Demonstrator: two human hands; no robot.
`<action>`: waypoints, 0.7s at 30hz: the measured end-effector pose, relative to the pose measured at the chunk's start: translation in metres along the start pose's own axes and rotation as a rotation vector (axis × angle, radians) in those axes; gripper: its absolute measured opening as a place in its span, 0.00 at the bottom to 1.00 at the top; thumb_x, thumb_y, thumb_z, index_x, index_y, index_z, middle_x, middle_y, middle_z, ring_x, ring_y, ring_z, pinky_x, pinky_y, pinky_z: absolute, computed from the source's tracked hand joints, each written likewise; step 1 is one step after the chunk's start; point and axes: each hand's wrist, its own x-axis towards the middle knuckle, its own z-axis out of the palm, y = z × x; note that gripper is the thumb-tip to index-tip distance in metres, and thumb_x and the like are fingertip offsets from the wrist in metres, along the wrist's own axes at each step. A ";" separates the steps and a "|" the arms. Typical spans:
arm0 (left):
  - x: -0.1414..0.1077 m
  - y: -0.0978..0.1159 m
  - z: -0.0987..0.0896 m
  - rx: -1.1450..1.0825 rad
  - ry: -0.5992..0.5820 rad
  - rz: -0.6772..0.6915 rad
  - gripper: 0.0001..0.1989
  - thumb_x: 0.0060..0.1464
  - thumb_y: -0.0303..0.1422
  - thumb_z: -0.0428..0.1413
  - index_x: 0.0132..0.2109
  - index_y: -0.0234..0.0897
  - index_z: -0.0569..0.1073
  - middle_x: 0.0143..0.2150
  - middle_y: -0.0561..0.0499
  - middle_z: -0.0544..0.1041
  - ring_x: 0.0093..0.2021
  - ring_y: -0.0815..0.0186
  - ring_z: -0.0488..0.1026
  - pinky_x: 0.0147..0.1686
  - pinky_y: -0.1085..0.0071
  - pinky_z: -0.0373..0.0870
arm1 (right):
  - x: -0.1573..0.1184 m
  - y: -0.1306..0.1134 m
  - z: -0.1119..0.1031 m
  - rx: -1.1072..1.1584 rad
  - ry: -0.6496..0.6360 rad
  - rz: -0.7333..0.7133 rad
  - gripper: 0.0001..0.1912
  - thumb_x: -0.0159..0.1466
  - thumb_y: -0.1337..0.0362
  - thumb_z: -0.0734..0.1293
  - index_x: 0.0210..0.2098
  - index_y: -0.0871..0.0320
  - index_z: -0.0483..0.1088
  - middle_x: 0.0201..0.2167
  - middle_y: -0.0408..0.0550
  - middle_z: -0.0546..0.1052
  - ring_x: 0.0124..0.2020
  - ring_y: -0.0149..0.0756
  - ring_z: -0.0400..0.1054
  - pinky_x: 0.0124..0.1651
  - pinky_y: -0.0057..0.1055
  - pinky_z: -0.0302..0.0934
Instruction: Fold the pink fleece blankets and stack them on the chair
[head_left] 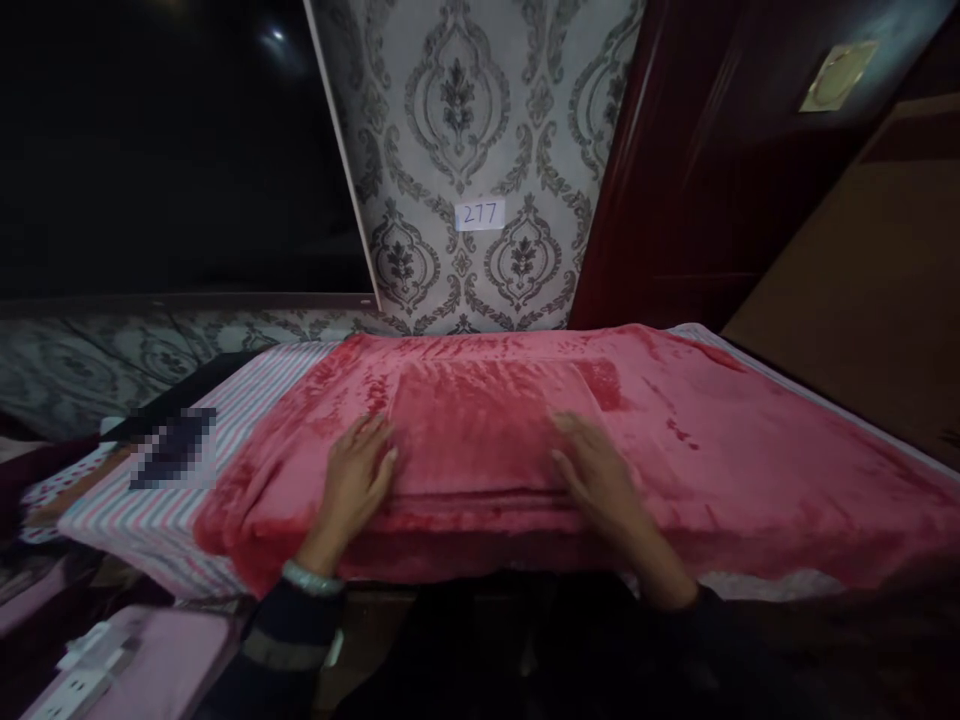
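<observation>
A red plush cloth [720, 430] is spread over a table, its front edge hanging down. On it lies a folded rectangular piece of similar red plush [480, 425], flat and centred in front of me. My left hand [356, 475] rests at the left edge of the folded piece, fingers apart and pointing forward. At its right edge is my right hand [592, 470], slightly blurred, with the thumb spread from the fingers. Neither hand holds anything.
A striped cloth [165, 520] lies under the red cloth on the left, with a pixelated dark item [174, 448] on it. A large black screen [165, 150] stands at back left. A white power strip [79, 690] is at lower left. A brown panel [862, 260] borders the right.
</observation>
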 end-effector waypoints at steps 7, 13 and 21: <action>-0.009 0.023 0.059 0.088 -0.143 -0.036 0.26 0.67 0.40 0.46 0.66 0.34 0.68 0.70 0.37 0.65 0.71 0.50 0.60 0.66 0.45 0.60 | 0.071 -0.106 0.073 0.078 -0.442 -0.160 0.30 0.74 0.54 0.56 0.73 0.53 0.54 0.74 0.53 0.54 0.75 0.47 0.44 0.71 0.54 0.44; -0.023 0.000 0.046 -0.368 -0.125 -0.110 0.24 0.66 0.40 0.46 0.62 0.39 0.73 0.62 0.42 0.75 0.65 0.55 0.69 0.65 0.50 0.65 | 0.070 -0.125 0.098 0.149 -0.521 -0.166 0.31 0.74 0.50 0.55 0.73 0.54 0.54 0.72 0.55 0.58 0.74 0.48 0.46 0.71 0.57 0.42; 0.072 -0.023 0.029 -0.301 -0.261 0.082 0.24 0.69 0.41 0.42 0.67 0.44 0.68 0.69 0.48 0.67 0.72 0.60 0.59 0.72 0.50 0.48 | 0.056 -0.126 0.120 0.200 -0.488 -0.302 0.33 0.74 0.48 0.56 0.73 0.53 0.51 0.75 0.49 0.51 0.75 0.47 0.39 0.74 0.55 0.34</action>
